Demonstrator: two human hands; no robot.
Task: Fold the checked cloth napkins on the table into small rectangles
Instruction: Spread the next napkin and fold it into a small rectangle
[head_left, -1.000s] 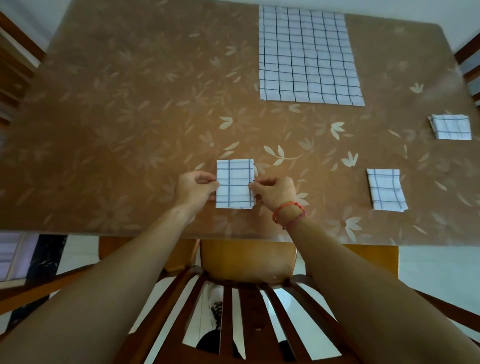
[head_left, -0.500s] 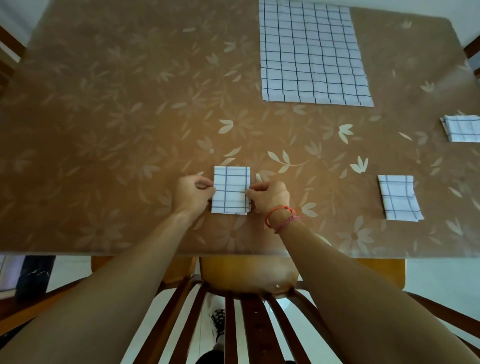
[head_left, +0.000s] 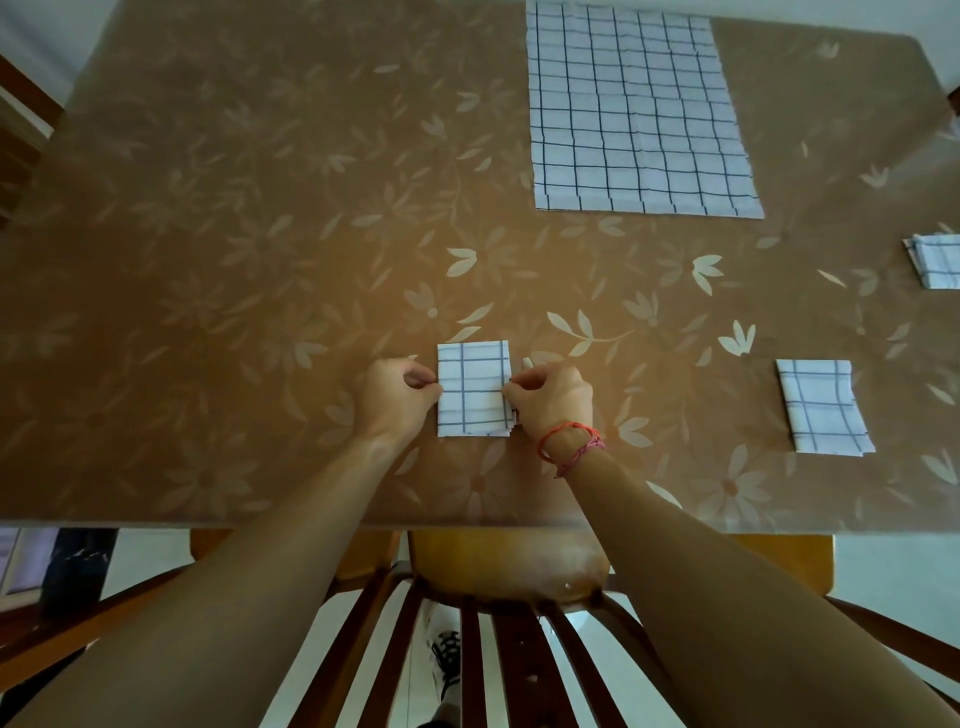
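A small folded checked napkin (head_left: 474, 387) lies near the table's front edge. My left hand (head_left: 393, 397) pinches its left edge with curled fingers. My right hand (head_left: 551, 399), with red bracelets on the wrist, pinches its right edge. A large checked napkin (head_left: 636, 109) lies spread flat at the far side of the table. Two more folded napkins lie to the right: one (head_left: 822, 406) near the front, another (head_left: 935, 260) cut off by the right frame edge.
The table (head_left: 234, 260) wears a brown cloth with a pale flower print. A wooden chair back (head_left: 498, 623) stands below the front edge, between my forearms. More wooden furniture (head_left: 21, 130) shows at the far left.
Both hands keep pinching the small napkin and have shifted little on the table. The camera has tipped slightly, so the table sits lower in view.
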